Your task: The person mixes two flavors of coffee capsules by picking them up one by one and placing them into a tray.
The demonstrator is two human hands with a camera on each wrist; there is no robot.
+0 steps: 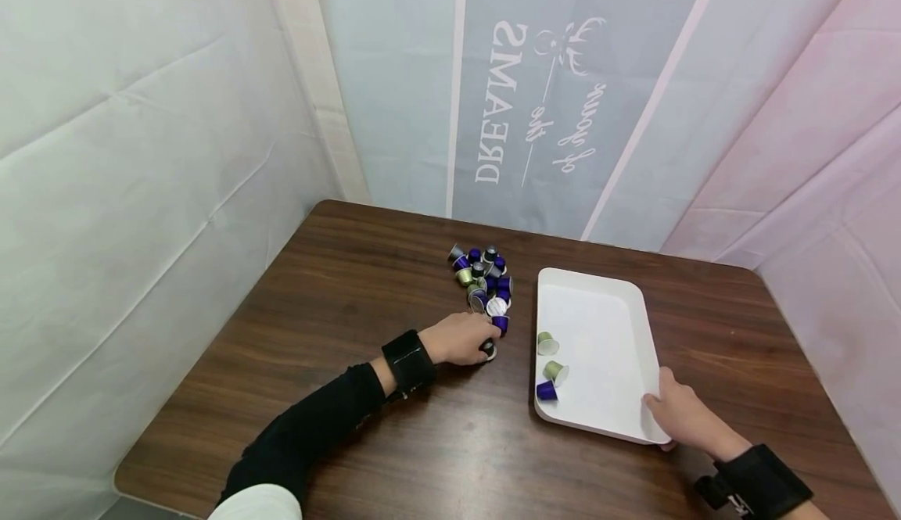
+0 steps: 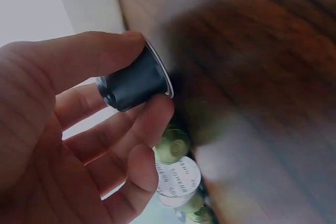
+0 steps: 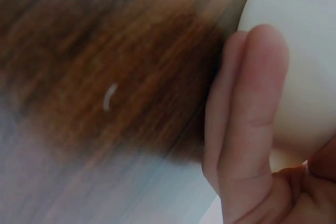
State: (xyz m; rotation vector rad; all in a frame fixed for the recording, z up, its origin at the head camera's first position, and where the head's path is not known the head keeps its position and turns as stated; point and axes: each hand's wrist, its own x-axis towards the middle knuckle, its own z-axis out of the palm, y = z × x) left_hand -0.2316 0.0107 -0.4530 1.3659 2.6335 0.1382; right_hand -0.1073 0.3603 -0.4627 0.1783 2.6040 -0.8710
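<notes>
My left hand [image 1: 459, 338] pinches a black coffee capsule [image 2: 134, 83] between thumb and fingers, close to the tabletop at the near end of a pile of capsules. In the left wrist view the capsule lies on its side, its silvery rim towards the table. A green capsule [image 2: 172, 146] and a white printed lid [image 2: 180, 177] show beyond the fingertips. My right hand [image 1: 686, 412] grips the near right corner of a white tray [image 1: 605, 324], thumb over its rim. Fingers [image 3: 254, 93] lie against the tray's outside in the right wrist view. Two green capsules [image 1: 554, 371] and a purple capsule [image 1: 547, 391] are in the tray along its left side.
The loose pile [image 1: 486, 270] mixes purple, green, grey and black capsules left of the tray. Everything stands on a dark wooden table [image 1: 352, 285]. Fabric curtains [image 1: 394, 74] hang at its back and sides.
</notes>
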